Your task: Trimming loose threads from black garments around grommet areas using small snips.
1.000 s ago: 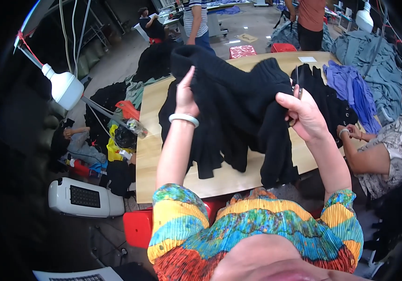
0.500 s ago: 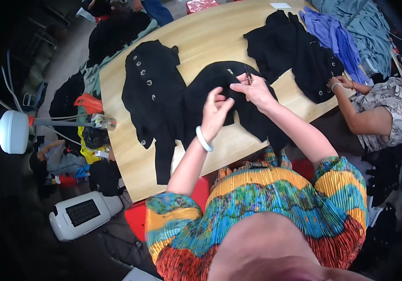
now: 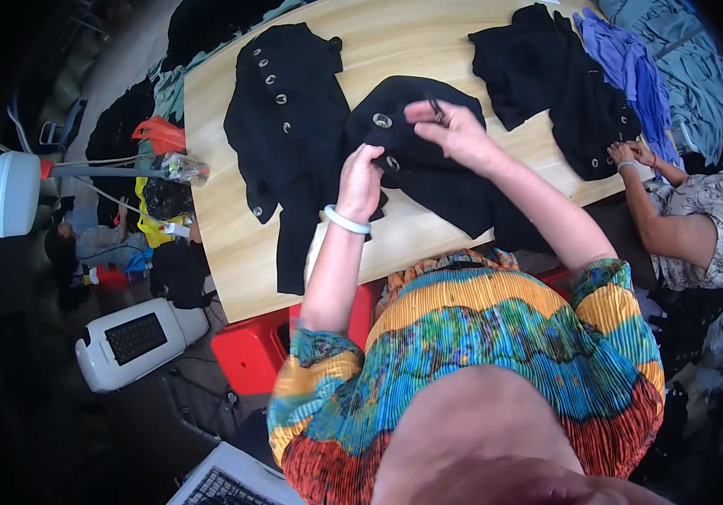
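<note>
A black garment [image 3: 429, 172] with large shiny buttons lies in front of me on the table. My left hand [image 3: 360, 183] is at its left part, beside a button [image 3: 392, 162], with the thumb and fingers closed on the cloth. Just above the garment, near another button [image 3: 382, 121], is my right hand [image 3: 456, 137], a little blurred. A small dark tool [image 3: 438, 110], which looks like thread snips, sits between its fingers; its blades are too small to make out. Left of this lies a second black garment [image 3: 290, 160] with a row of buttons.
The pale wooden table [image 3: 235, 261] carries another black garment [image 3: 538, 76] at right, with purple cloth [image 3: 627, 71] and grey-green cloth [image 3: 673, 50] beyond. A co-worker [image 3: 698, 210] handles its edge. A white lamp head on an arm [image 3: 92, 171] reaches the left edge. Red stools [image 3: 248, 353] stand below.
My left hand has moved left and down onto the garment, its fingers closing there. My right hand remains above the cloth with the small tool. More buttons now show, and the view has shifted.
</note>
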Motion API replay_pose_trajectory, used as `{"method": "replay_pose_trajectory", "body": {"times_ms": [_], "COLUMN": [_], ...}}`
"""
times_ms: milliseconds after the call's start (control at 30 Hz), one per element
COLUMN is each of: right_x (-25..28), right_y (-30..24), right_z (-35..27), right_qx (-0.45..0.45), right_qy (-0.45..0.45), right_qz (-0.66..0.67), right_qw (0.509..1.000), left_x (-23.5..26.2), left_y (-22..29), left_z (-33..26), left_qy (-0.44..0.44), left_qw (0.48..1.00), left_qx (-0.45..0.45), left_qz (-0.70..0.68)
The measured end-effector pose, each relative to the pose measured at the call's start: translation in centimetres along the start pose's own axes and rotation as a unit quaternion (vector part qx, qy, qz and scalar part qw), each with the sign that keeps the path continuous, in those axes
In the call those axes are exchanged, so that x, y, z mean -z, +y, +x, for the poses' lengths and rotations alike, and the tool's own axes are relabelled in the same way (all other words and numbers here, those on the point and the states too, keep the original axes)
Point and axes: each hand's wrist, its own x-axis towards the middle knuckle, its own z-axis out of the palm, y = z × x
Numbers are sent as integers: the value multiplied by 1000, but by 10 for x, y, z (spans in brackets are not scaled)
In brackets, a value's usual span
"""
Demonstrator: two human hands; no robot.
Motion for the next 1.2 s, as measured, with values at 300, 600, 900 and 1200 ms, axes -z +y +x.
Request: {"method": "replay_pose_trajectory", "body": {"times_ms": [300,600,900,1200], "right_x": [24,27,29,36], "right_y": [-88,-36,-49,-150], "right_z": [-5,-27,-24,11], "right_qx": [55,-31,-82,35], "right_qy": [-251,-185,-138,-206], "right_qz": [19,174,301,303], "right_qw": [966,967,940,930], "left_x": [-59,-58,-87,-131], "left_y": [90,53,61,91], "left_z": [-58,-71,-86,-69], "left_qy": [-335,-113,-80,-44], "left_qw": [926,993,981,924], "left_qx": [-28,-25,-136,-374], "left_qz": [-171,-1,112,63]}}
